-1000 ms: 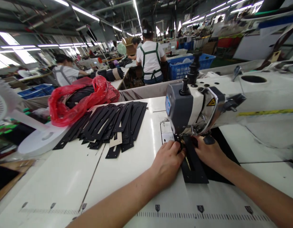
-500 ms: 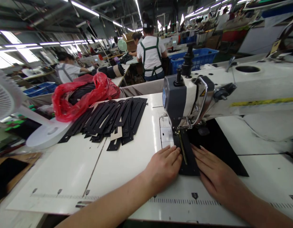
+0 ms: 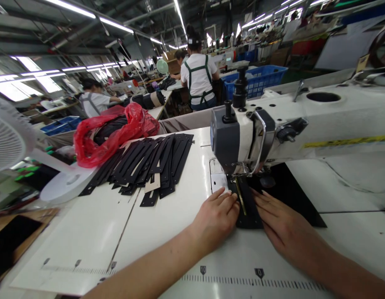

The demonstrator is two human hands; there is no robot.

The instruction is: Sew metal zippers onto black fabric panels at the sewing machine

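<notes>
A black panel [image 3: 251, 223] with a gold-toothed zipper [image 3: 241, 200] lies on the sewing machine's bed, its far end under the presser foot area of the white and grey sewing machine [image 3: 224, 139]. My left hand [image 3: 218, 214] rests on the panel's left edge, fingers stretched out and pointing at the needle area. On the other side, my right hand [image 3: 284, 227] lies flat with straight fingers along the right edge. Both hands are open and press on the work rather than grasp it. The needle itself is hidden. A larger black sheet [image 3: 292, 195] extends right, beneath the machine arm.
Left of the machine lies a pile of black slotted strips [image 3: 142, 164]. Behind it sits a red plastic bag [image 3: 117, 133]. A white fan [image 3: 60, 182] stands at far left. A ruler scale [image 3: 230, 277] runs along the front. A co-worker [image 3: 199, 79] stands beyond, near a blue crate [image 3: 257, 81].
The camera has tilted slightly, so the table and machine appear lower. Both hands and the zippered panel have moved a little closer to the needle area, and slightly less zipper shows.
</notes>
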